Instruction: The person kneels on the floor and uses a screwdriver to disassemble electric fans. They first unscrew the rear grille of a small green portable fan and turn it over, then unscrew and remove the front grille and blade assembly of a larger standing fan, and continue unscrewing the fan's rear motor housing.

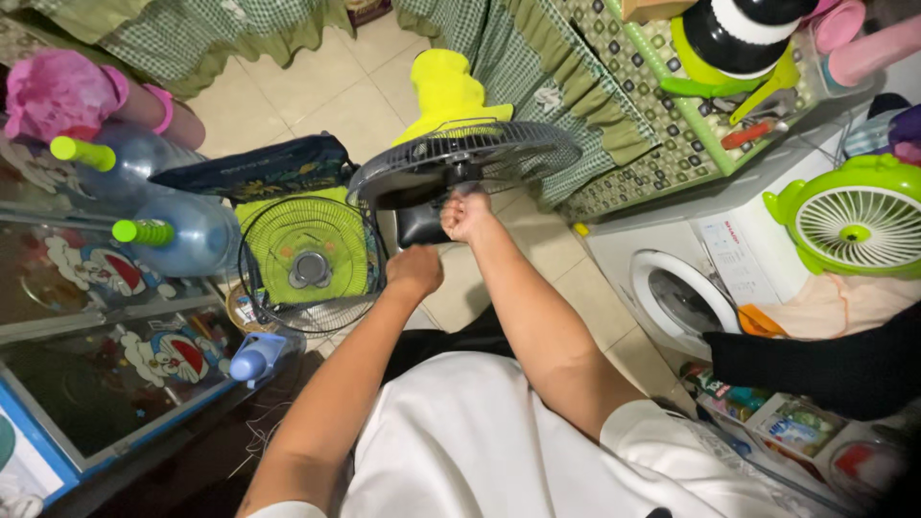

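Nearest, left hand (414, 270) curled, knuckles up; whether fingers grip anything cannot be told. Just beyond, right hand (466, 215) fisted, fingers tight around the hub at the centre of the dark fan guard (470, 158), tilted nearly flat. Just left of the left fingers, detached wire grille (309, 261) over green cloth. Further left, two water bottles (177, 235). Beyond the fingers, yellow-green fan stand (446, 88).

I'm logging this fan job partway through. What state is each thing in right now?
Fan head: front cover off, tilted, rear grille on.
Front grille: detached, leaning beside the fan.
Right hand: closed at the fan's hub.
Left hand: closed, under the fan head.
Washing machine door: shut.
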A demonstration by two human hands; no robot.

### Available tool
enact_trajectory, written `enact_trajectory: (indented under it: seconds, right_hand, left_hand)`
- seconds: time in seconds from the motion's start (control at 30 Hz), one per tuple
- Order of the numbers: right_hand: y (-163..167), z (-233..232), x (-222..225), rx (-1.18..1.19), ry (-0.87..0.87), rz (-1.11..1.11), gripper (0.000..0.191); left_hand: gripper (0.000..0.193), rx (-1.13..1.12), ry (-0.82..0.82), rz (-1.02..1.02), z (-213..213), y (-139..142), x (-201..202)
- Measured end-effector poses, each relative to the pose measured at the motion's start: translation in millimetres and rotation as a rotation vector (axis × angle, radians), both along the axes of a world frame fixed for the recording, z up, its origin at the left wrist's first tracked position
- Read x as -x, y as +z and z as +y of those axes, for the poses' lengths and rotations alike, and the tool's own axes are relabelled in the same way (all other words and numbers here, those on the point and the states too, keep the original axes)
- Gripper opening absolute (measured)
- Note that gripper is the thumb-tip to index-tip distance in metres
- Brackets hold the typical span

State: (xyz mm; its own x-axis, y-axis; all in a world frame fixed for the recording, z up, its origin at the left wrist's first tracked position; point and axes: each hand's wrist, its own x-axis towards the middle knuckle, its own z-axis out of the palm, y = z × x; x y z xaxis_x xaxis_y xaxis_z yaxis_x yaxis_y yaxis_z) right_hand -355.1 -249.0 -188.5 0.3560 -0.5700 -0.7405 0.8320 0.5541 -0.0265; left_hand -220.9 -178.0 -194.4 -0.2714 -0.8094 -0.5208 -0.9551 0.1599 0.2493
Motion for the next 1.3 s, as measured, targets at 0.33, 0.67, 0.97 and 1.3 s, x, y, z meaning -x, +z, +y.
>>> enact_trajectory:
  seconds: [0.33, 0.67, 0.97, 1.3]
  right_hand:
    - [-12, -1, -1, 0.097, 0.005, 0.276, 0.050]
    - [-2, 9, 1, 0.058, 0.038, 0.119, 0.052]
    - [-6, 11, 8, 0.111, 0.065, 0.002, 0.046]
    - [-8, 48, 31, 0.265, -0.057, 0.751, 0.032]
  left_hand:
    - [0.057, 0.902, -0.293, 0.343, -9, 39, 32]
    - [0.034, 0.044, 0.047, -0.211, -12, -8, 4]
    - [0.033, 0.198, 0.137, 0.282, -8, 21, 15]
    - [0.042, -0.626, 0.908, 1.543, -30, 22, 71]
